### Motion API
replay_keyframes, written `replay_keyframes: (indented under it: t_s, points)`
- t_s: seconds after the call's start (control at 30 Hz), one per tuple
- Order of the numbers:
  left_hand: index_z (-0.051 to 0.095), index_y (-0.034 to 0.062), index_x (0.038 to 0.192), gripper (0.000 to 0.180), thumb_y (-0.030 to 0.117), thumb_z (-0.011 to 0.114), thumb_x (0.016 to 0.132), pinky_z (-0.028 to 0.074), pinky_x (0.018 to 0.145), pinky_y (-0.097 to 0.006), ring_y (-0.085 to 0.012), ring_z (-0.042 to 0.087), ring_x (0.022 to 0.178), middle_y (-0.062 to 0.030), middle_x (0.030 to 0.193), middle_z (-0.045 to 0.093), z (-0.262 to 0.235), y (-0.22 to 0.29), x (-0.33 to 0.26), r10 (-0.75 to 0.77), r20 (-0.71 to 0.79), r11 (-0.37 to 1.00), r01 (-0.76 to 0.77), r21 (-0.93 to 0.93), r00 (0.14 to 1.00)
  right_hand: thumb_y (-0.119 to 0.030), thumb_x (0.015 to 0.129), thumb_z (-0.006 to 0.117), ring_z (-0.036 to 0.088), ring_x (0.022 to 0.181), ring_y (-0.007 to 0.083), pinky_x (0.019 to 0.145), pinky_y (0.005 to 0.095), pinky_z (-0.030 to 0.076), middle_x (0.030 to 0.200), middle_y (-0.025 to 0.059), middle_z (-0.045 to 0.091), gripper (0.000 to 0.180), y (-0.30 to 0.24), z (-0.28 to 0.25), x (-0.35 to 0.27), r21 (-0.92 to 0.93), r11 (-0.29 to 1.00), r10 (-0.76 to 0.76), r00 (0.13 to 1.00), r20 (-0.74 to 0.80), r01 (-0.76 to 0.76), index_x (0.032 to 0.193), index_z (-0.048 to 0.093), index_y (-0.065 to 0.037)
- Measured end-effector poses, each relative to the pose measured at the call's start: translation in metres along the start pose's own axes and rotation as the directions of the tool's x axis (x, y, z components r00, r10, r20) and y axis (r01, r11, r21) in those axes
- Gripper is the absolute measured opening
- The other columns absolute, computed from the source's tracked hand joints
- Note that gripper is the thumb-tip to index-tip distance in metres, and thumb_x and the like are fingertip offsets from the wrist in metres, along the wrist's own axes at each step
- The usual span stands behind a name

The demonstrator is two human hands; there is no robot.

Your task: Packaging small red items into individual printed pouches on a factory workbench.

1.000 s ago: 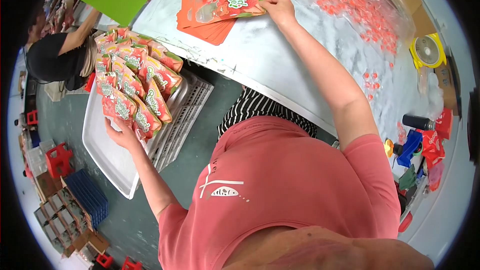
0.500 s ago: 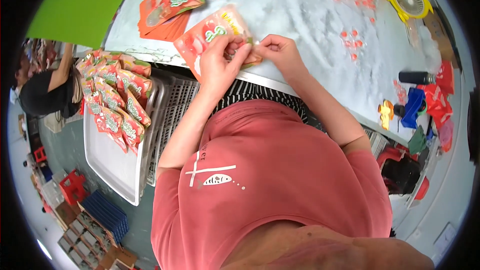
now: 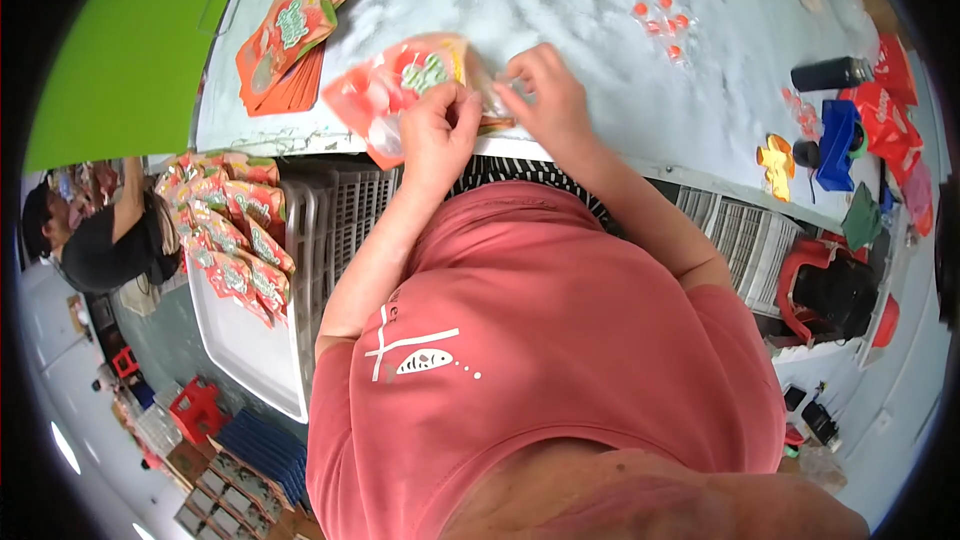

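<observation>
Work surface: pale, mottled table spanning the upper frame.
Floor: grey-green, lower left, with stacked blue crates and red stools.
Backdrop: bright green panel, upper left.

— What was the pouch like?

— A flat orange-red packet with a green and white picture on its front and a clear patch near the lower left corner. It looked slightly crumpled.

— How did it lie?

— Tilted, front upward, at the near edge of the pale worktop, its top end toward the right.

— Was it held?

— Yes. The left hand pinched its right end, and the fingers of the right hand gripped just beside it.
</observation>
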State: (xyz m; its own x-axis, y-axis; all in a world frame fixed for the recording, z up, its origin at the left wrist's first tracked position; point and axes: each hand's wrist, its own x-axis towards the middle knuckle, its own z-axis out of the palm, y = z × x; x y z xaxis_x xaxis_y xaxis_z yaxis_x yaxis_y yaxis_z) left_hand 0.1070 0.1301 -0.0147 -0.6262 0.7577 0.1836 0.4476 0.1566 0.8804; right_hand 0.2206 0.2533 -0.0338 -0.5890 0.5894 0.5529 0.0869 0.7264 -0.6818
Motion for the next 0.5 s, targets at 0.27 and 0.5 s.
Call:
replay_keyframes:
  t_s: [0.27,0.5]
  points:
    - [0.065,0.0021,0.082,0.012,0.014,0.064,0.085,0.05,0.06,-0.043,-0.0368,0.064,0.069,-0.0171,0.076,0.064,0.011,0.013,-0.011,0.185,0.208,0.906,-0.249,0.342,0.96,-0.012,0.092,0.054,0.065,0.076,0.0169,0.066,0.0316,0.051,0.083,0.0059,0.067,0.017,0.02,-0.008,-0.01,0.255,0.646,0.344,0.573,0.744,-0.72,0.1,0.066,-0.003]
    - [0.064,0.0016,0.083,0.012,0.013,0.063,0.086,0.05,0.061,-0.045,-0.0377,0.063,0.069,-0.0173,0.076,0.064,0.017,0.02,-0.008,0.247,0.161,0.882,-0.29,0.372,0.956,-0.008,0.099,0.048,0.06,0.113,0.0144,0.096,0.0279,0.047,0.115,0.009,0.066,0.036,0.004,-0.013,-0.013,0.673,0.098,0.283,0.669,0.687,-0.733,0.132,0.053,0.005]
